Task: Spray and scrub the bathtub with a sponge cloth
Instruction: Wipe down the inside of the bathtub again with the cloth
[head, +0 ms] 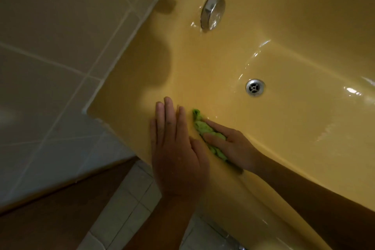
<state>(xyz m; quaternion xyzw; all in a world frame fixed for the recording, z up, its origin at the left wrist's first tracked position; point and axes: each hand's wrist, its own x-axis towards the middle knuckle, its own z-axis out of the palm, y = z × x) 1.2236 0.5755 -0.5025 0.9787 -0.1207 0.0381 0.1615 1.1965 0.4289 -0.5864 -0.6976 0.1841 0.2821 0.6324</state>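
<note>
Green and crumpled, the sponge cloth [200, 127] lies as a narrow strip on the inner wall of the yellow bathtub [284, 26], just below the near rim. Its long axis runs diagonally, with the free tip pointing up and left toward the tiled wall [50, 26] and the other end trailing down and right beneath the palm. The right hand [235, 146] lies flat on it, fingers straight and pressing the cloth to the enamel. Just beside it, the left hand [176, 152] rests open on the rim with its fingers together, pointing toward the far end and holding nothing. Well apart from the cloth, the drain [255, 87] sits on the wet floor of the tub, and a chrome overflow cap [213, 12] gleams on the end wall.
</note>
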